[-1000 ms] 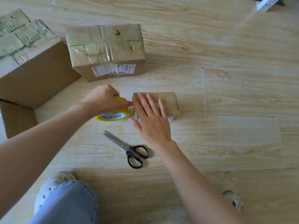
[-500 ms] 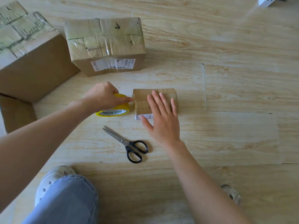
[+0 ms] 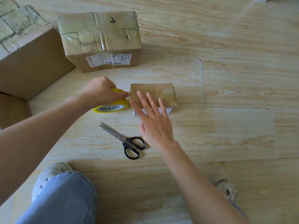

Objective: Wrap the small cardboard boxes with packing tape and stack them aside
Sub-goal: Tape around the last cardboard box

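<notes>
A small flat cardboard box (image 3: 163, 92) lies on the wooden floor, its top covered in shiny tape. My left hand (image 3: 100, 92) grips a yellow tape roll (image 3: 113, 107) standing right beside the box's left end, fingertip touching the box edge. My right hand (image 3: 153, 120) is flat with fingers spread, its fingertips over the box's near side and its palm off the box toward me. Black-handled scissors (image 3: 126, 139) lie on the floor just in front of the roll.
A taped medium cardboard box (image 3: 103, 41) with a shipping label stands behind the small one. A larger taped box (image 3: 27, 50) sits at the far left. My knee in jeans and my two shoes are at the bottom.
My right hand slid rightward across the box top, then drew back toward me off most of the box. The left hand has stayed on the tape roll.
</notes>
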Demonstrator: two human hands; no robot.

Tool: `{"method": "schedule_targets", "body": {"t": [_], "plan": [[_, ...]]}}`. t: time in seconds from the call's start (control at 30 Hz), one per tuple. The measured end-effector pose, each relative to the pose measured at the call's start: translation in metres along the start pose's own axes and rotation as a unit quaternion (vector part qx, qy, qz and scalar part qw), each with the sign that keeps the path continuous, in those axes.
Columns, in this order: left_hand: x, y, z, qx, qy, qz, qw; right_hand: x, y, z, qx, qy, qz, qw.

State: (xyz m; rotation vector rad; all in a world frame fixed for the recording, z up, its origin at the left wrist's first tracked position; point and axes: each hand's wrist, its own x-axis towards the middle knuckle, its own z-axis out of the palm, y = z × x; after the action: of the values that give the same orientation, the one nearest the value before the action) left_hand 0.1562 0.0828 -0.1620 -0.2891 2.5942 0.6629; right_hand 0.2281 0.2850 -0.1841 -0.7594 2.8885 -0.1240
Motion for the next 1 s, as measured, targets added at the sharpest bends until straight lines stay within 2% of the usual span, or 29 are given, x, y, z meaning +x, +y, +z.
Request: {"method": "schedule_targets", "body": {"t": [0.03,0.17,0.23,0.3,0.37,0.43,0.53,0.6,0.67,0.73,0.8,0.87,1.0], "plan": [[0.000,0.000,0.000,-0.002,-0.001,0.001,1.000,-0.001,0.001,0.001,-0.003,-0.014,0.011,1.000],[-0.001,0.001,0.002,-0.018,-0.023,0.005,1.000,-0.016,0.028,0.001,0.007,-0.039,0.175,0.984],[-0.002,0.004,0.002,-0.019,-0.026,0.010,0.999,-0.020,0.037,-0.007,0.028,-0.044,0.214,0.975],[-0.003,0.005,0.001,-0.004,-0.029,0.019,0.999,-0.014,0.036,-0.019,0.060,-0.011,0.199,0.978],[-0.005,0.005,0.000,0.010,-0.030,0.027,0.999,0.002,0.028,-0.030,0.085,-0.001,0.115,0.990],[-0.006,0.005,0.000,0.012,-0.034,0.033,0.999,0.024,0.018,-0.037,0.094,-0.048,0.036,0.994],[-0.008,0.006,-0.003,0.008,-0.047,0.045,0.998,0.051,0.010,-0.040,0.072,-0.133,-0.011,0.988],[-0.009,0.002,-0.010,-0.023,-0.084,0.056,0.995,0.063,0.010,-0.043,0.051,-0.162,-0.022,0.985],[-0.010,-0.003,-0.021,-0.071,-0.154,0.077,0.983,0.070,0.013,-0.049,0.053,-0.144,-0.034,0.988],[-0.013,-0.010,-0.036,-0.142,-0.211,0.096,0.962,0.072,0.016,-0.057,0.120,-0.107,-0.027,0.987],[-0.013,-0.017,-0.051,-0.172,-0.236,0.120,0.949,0.071,0.020,-0.065,0.192,-0.091,-0.012,0.977],[-0.013,-0.020,-0.064,-0.150,-0.226,0.148,0.951,0.067,0.024,-0.068,0.242,-0.080,0.010,0.967],[-0.016,-0.014,-0.084,-0.132,-0.152,0.175,0.964,0.061,0.024,-0.071,0.314,-0.053,0.056,0.946]]}}
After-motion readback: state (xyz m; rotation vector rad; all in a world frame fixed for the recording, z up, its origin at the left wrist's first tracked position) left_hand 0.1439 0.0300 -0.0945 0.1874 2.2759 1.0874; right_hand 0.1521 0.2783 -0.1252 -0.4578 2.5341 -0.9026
